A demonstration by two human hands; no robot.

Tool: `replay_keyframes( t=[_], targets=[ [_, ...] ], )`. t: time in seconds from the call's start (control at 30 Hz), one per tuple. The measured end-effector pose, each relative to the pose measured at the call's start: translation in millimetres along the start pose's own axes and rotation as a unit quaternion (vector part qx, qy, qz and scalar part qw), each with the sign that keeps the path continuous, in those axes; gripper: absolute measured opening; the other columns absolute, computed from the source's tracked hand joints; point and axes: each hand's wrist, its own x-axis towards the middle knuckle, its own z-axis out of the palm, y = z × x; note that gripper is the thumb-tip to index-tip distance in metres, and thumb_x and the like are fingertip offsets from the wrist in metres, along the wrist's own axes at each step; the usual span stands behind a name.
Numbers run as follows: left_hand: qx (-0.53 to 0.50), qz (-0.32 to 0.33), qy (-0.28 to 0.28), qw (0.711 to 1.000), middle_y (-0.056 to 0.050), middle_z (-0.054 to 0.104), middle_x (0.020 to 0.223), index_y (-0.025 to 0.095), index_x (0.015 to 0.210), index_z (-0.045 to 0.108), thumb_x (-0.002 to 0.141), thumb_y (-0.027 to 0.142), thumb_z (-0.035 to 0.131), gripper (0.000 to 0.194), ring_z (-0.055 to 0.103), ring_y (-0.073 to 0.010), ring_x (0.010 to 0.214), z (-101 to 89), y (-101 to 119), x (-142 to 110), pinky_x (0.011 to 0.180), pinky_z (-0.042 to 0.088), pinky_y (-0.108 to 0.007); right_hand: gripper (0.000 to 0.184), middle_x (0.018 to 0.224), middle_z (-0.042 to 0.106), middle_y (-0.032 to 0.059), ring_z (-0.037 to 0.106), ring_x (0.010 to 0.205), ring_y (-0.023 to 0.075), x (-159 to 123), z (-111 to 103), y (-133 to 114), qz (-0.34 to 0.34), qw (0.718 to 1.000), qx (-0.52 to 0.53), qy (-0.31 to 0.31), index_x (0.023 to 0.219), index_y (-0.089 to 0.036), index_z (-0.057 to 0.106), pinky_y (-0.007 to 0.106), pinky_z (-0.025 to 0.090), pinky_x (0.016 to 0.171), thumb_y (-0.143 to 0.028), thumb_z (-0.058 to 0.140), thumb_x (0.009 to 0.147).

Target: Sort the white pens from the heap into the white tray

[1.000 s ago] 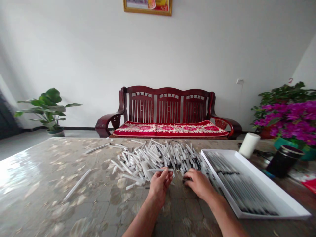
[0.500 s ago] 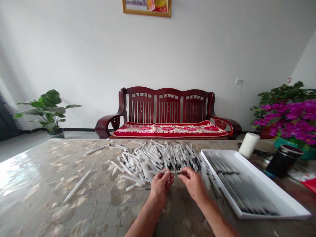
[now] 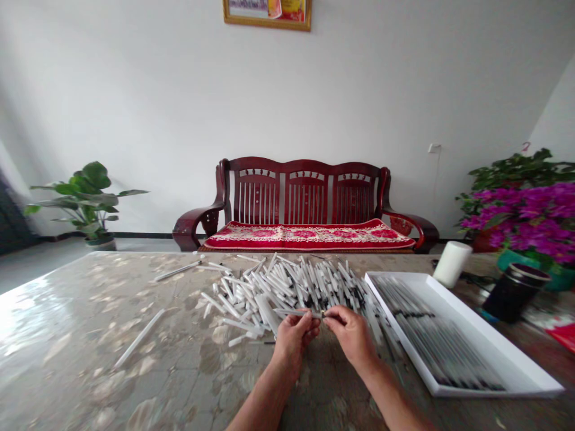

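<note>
My left hand [image 3: 294,336] pinches a thin white pen tube [image 3: 291,312] that lies level just above the table. My right hand [image 3: 351,333] is closed in a pinch at the tube's right end, holding a small dark piece I cannot make out. Both hands hover at the near edge of a big heap of white pen parts [image 3: 287,287] in the middle of the table. To the right lies a white tray [image 3: 494,347] filled with rows of dark-tipped pens.
The marbled table [image 3: 112,359] carries a few stray white tubes [image 3: 139,337] on its left side. A white cup [image 3: 453,264] and a black cup [image 3: 513,291] stand behind the tray. Purple flowers, a wooden bench and a potted plant stand beyond the table.
My right hand lifted from the heap and came left to meet the end of the tube held by my left hand. The left hand stayed nearly still.
</note>
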Motion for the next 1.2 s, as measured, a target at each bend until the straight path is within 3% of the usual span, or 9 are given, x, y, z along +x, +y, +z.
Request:
replay_keyframes(
  t=[0.17, 0.37, 0.57, 0.73, 0.87, 0.93, 1.07, 1.2],
  targets=[
    [0.012, 0.003, -0.011, 1.000, -0.001, 0.071, 0.060, 0.014, 0.073, 0.069, 0.048, 0.028, 0.097, 0.040, 0.069, -0.0128, 0.058, 0.4, -1, -1, 0.055, 0.056, -0.021, 0.009, 0.075, 0.074, 0.0015, 0.069, 0.072, 0.0178, 0, -1, 0, -0.042, 0.999, -0.009, 0.007, 0.076, -0.023, 0.072, 0.023, 0.051, 0.068, -0.025, 0.064, 0.079],
    [0.020, 0.025, -0.014, 0.999, -0.002, 0.072, 0.059, 0.014, 0.073, 0.070, 0.043, 0.035, 0.098, 0.046, 0.069, -0.0130, 0.057, 2.8, -1, -4, 0.053, 0.055, -0.020, 0.015, 0.070, 0.072, 0.0015, 0.066, 0.063, 0.0176, 0, 1, -1, 0.037, 0.999, 0.019, -0.024, 0.085, -0.022, 0.070, 0.023, 0.049, 0.058, -0.033, 0.060, 0.083],
    [0.031, 0.039, -0.016, 0.999, -0.002, 0.072, 0.058, 0.014, 0.072, 0.070, 0.042, 0.039, 0.098, 0.049, 0.068, -0.0124, 0.055, 4.7, -2, -8, 0.053, 0.056, -0.021, 0.031, 0.068, 0.069, 0.0033, 0.064, 0.064, 0.0180, -3, -1, -10, -0.010, 0.994, -0.100, -0.039, 0.075, -0.022, 0.063, 0.025, 0.042, 0.059, -0.041, 0.047, 0.093],
    [0.034, 0.041, -0.023, 0.998, -0.002, 0.072, 0.058, 0.014, 0.071, 0.070, 0.041, 0.043, 0.097, 0.050, 0.067, -0.0118, 0.054, 5.5, -4, -9, 0.054, 0.056, -0.021, 0.049, 0.055, 0.062, 0.0018, 0.060, 0.053, 0.0181, -5, 0, -13, 0.065, 0.993, -0.074, -0.071, 0.069, -0.023, 0.056, 0.026, 0.038, 0.053, -0.052, 0.030, 0.099],
    [0.025, 0.034, -0.007, 0.999, -0.002, 0.071, 0.058, 0.013, 0.070, 0.070, 0.039, 0.042, 0.098, 0.050, 0.067, -0.0119, 0.055, 5.5, -4, -8, 0.054, 0.056, -0.020, 0.037, 0.071, 0.067, 0.0025, 0.063, 0.067, 0.0187, -3, -3, -17, 0.020, 0.995, -0.068, -0.068, 0.082, -0.023, 0.058, 0.026, 0.042, 0.061, -0.051, 0.038, 0.097],
    [0.029, 0.031, -0.006, 0.999, -0.002, 0.071, 0.058, 0.013, 0.069, 0.071, 0.039, 0.041, 0.098, 0.050, 0.067, -0.0121, 0.054, 5.9, -5, -8, 0.053, 0.055, -0.020, 0.033, 0.072, 0.066, 0.0025, 0.062, 0.067, 0.0187, -2, -3, -17, 0.004, 0.995, -0.086, -0.058, 0.080, -0.023, 0.056, 0.026, 0.041, 0.061, -0.048, 0.040, 0.095],
    [0.042, 0.028, -0.014, 0.999, -0.002, 0.071, 0.057, 0.013, 0.069, 0.070, 0.039, 0.041, 0.098, 0.049, 0.067, -0.0125, 0.053, 7.6, -7, -9, 0.051, 0.054, -0.020, 0.045, 0.056, 0.057, 0.0013, 0.057, 0.054, 0.0188, -2, -3, -14, 0.040, 0.989, -0.127, -0.058, 0.066, -0.025, 0.049, 0.028, 0.035, 0.053, -0.053, 0.030, 0.096],
    [0.039, 0.032, -0.005, 0.999, -0.002, 0.071, 0.058, 0.013, 0.068, 0.070, 0.041, 0.041, 0.097, 0.047, 0.066, -0.0121, 0.054, 7.6, -7, -8, 0.052, 0.054, -0.020, 0.042, 0.065, 0.065, 0.0021, 0.063, 0.062, 0.0191, -4, -4, -17, 0.045, 0.992, -0.094, -0.078, 0.077, -0.024, 0.057, 0.026, 0.039, 0.057, -0.053, 0.035, 0.096]
  ],
)
